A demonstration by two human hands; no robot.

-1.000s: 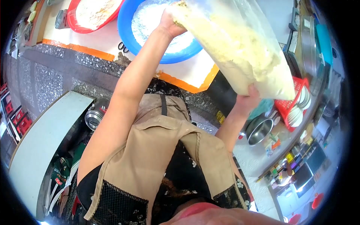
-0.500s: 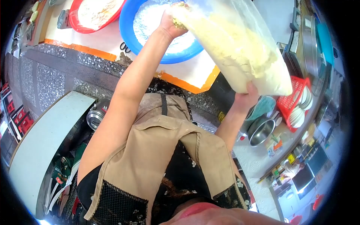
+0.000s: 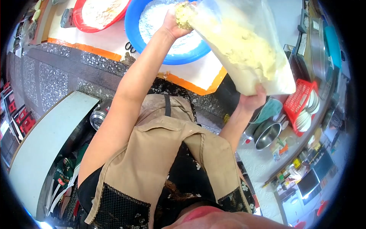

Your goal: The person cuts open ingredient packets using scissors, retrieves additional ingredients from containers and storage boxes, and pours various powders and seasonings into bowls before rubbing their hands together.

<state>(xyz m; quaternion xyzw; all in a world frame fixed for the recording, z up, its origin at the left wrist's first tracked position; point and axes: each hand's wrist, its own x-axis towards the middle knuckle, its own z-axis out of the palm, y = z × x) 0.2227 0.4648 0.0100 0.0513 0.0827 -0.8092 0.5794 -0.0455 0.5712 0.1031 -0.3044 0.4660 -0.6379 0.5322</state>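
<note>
A large clear plastic bag (image 3: 251,57) of pale yellow powder is held tilted, its mouth toward the blue basin (image 3: 133,38). My left hand (image 3: 172,26) is closed around the bag's mouth, where yellow crumbs (image 3: 183,16) bulge out by the fingers. My right hand (image 3: 253,100) grips the bag's lower corner, thumb on the plastic, holding that end up. White powder (image 3: 185,45) lies in the blue basin beneath my left hand. The far side of the bag's mouth is cut off at the frame's top.
A red basin (image 3: 78,21) of pale flour stands left of the blue one on an orange-edged table (image 3: 206,74). Scissors (image 3: 130,47) lie near its edge. At right are a red basket (image 3: 303,93) with white bowls and a steel pot (image 3: 267,135). A white-topped cabinet (image 3: 49,137) stands at left.
More yellow crumbs show at the bag's mouth by my left hand. The bag looks slightly slacker at its upper part, and its lower corner has shifted a little. Both hands keep their hold.
</note>
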